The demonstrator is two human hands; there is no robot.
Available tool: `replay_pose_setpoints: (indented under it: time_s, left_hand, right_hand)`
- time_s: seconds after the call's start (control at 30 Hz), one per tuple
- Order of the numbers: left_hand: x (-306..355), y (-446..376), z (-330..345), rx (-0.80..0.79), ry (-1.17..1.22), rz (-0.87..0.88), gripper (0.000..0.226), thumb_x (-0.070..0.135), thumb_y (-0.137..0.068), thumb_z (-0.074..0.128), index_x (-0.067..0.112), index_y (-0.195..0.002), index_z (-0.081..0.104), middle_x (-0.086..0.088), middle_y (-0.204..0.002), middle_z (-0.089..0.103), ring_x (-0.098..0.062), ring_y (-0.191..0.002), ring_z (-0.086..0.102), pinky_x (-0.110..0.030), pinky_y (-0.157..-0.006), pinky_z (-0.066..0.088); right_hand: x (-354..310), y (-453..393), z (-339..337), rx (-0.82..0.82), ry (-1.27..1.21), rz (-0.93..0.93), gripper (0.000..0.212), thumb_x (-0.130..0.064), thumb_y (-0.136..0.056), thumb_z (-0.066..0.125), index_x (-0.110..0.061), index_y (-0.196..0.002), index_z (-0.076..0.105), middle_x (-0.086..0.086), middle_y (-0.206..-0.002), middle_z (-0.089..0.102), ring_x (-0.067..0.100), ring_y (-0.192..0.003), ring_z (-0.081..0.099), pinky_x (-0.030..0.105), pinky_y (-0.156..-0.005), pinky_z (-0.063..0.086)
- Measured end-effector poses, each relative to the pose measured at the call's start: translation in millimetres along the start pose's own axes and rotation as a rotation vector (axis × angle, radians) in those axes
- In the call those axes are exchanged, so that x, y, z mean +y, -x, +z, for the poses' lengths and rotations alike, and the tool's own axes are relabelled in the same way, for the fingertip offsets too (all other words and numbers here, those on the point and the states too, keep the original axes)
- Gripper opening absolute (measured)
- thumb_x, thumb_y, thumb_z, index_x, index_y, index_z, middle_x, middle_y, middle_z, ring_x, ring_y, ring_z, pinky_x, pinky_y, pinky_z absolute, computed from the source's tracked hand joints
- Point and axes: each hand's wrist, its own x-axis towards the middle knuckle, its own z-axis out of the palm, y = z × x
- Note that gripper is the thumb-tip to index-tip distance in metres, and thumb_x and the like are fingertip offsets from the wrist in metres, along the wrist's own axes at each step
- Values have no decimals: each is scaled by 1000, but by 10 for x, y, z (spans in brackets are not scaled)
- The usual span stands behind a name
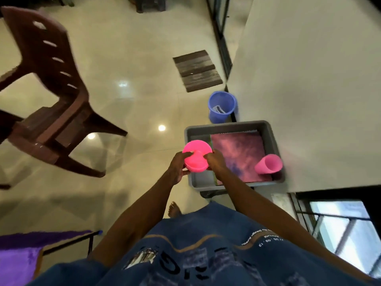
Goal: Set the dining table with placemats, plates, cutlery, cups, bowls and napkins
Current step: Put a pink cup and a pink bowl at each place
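Both my hands hold a stack of bright pink bowls (196, 156) over the left edge of a grey plastic tub (227, 126). My left hand (178, 167) grips the stack's left side and my right hand (215, 162) grips its right side. Inside the tub lies a pink and purple placemat (239, 153), with a pink cup (269, 164) on its side at the tub's right corner. The tub sits low beside a white wall.
A blue bucket (221, 106) stands on the floor just beyond the tub. A brown plastic chair (51, 104) is at the left on the glossy tiled floor. A dark doormat (196, 70) lies farther off. Purple cloth (18, 256) shows at the lower left.
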Motion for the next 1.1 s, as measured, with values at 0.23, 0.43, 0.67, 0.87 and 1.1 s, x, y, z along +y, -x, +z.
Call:
replay_pose_setpoints:
  time_s: [0.23,0.43,0.67,0.87,1.1]
  left_hand:
    - [14,-145,262,-110,-112,-39,50,30,-87,69,20,-129,45,-13,-126,55,-36,-114,56,-53,-93,54]
    - [0,-209,441,-132,-179,-75,41,26,-89,67,21,-123,47,-15,-126,56,-37,-116,55,-58,-100,48]
    - [-157,-253,758,-136,-239,-131,43,24,-89,67,19,-125,44,-15,-125,54,-37,-116,54,-52,-94,53]
    - [-206,-427,1131,-54,-265,-169,50,7,-86,64,13,-132,45,-19,-125,56,-41,-113,57,-49,-78,57]
    - [-544,-1084,1506,110,-205,-197,56,-1,-80,54,4,-134,42,-22,-130,51,-41,-114,55,-42,-62,55]
  right_hand:
    - [169,-35,-224,152,-128,35,41,-13,-90,62,-1,-129,54,21,-122,60,36,-106,60,51,-82,58]
    - [306,-49,-352,195,-188,44,41,-9,-90,58,2,-129,51,22,-120,59,30,-99,57,49,-83,57]
    - [584,-105,-592,201,-193,75,42,-11,-87,55,0,-128,52,20,-118,59,33,-106,59,52,-87,55]
    - [682,-302,-920,144,-226,70,39,-32,-94,56,-4,-121,57,16,-114,63,32,-102,60,51,-89,54]
    - [1046,-744,-1332,535,-220,127,47,-45,-93,57,-6,-120,56,16,-124,57,31,-107,56,47,-88,49]
